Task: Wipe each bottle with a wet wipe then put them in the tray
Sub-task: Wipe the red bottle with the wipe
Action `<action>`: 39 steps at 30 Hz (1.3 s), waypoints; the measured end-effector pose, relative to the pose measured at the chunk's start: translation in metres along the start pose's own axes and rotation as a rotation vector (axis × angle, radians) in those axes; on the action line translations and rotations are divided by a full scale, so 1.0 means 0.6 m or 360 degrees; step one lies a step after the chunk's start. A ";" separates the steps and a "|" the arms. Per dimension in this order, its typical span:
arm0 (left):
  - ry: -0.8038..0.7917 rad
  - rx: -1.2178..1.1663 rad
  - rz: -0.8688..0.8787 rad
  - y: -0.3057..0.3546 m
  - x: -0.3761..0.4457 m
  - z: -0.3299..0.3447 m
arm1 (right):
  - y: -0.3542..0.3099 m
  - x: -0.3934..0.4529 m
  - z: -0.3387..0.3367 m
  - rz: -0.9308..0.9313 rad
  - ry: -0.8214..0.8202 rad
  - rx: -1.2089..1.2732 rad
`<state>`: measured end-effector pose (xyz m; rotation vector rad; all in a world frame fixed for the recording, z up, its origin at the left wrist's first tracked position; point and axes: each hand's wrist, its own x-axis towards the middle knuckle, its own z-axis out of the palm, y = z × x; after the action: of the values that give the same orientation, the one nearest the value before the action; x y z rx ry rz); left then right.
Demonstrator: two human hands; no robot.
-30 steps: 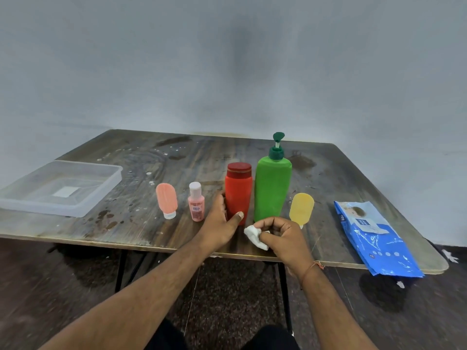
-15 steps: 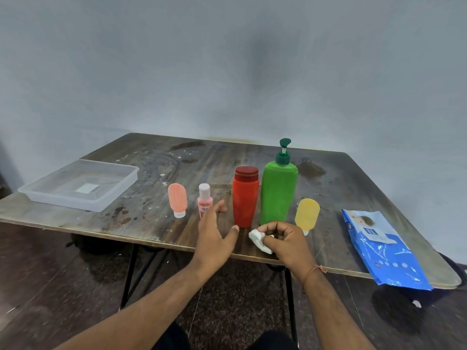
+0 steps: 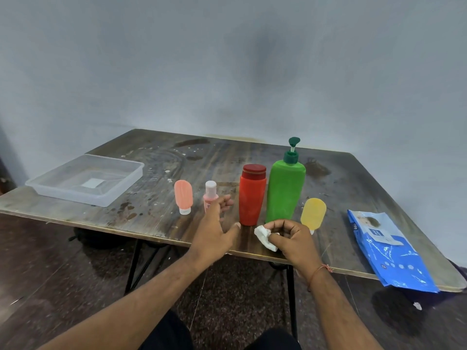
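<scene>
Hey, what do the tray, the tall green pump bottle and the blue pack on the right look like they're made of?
Tray: clear, slightly frosted plastic, probably rigid; the table shows through its walls.
Green pump bottle: opaque plastic, smooth and matte, with a darker green pump head.
Blue pack: thin, glossy, flexible film; it lies creased and overhangs the table edge. The tabletop looks like worn, stained wood.
</scene>
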<state>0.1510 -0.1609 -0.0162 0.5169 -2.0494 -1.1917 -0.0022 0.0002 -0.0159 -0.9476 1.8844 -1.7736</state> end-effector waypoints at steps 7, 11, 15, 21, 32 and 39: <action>-0.0502 0.0201 -0.0123 -0.035 0.076 0.025 | -0.002 -0.010 0.012 -0.0066 0.0121 -0.0074; -0.0513 0.0294 -0.0089 -0.040 0.094 0.031 | -0.001 -0.017 0.026 -0.0206 0.0168 -0.0252; -0.0525 0.0317 -0.0061 -0.058 0.102 0.033 | -0.045 -0.017 0.045 -0.0545 0.0262 -0.0679; -0.0544 0.0326 0.0001 -0.063 0.108 0.026 | -0.136 0.026 0.079 -0.1464 0.0439 -0.1584; -0.0539 0.0468 0.0035 -0.063 0.112 0.024 | -0.049 0.051 0.102 -0.1374 0.0279 -0.2151; -0.0501 0.0520 0.0069 -0.059 0.111 0.024 | -0.014 0.031 0.105 -0.1226 0.0089 -0.2243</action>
<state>0.0952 -0.2121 -0.0270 0.4549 -2.5343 -0.9631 0.0300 -0.0577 -0.0130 -2.2756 2.9998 -0.3558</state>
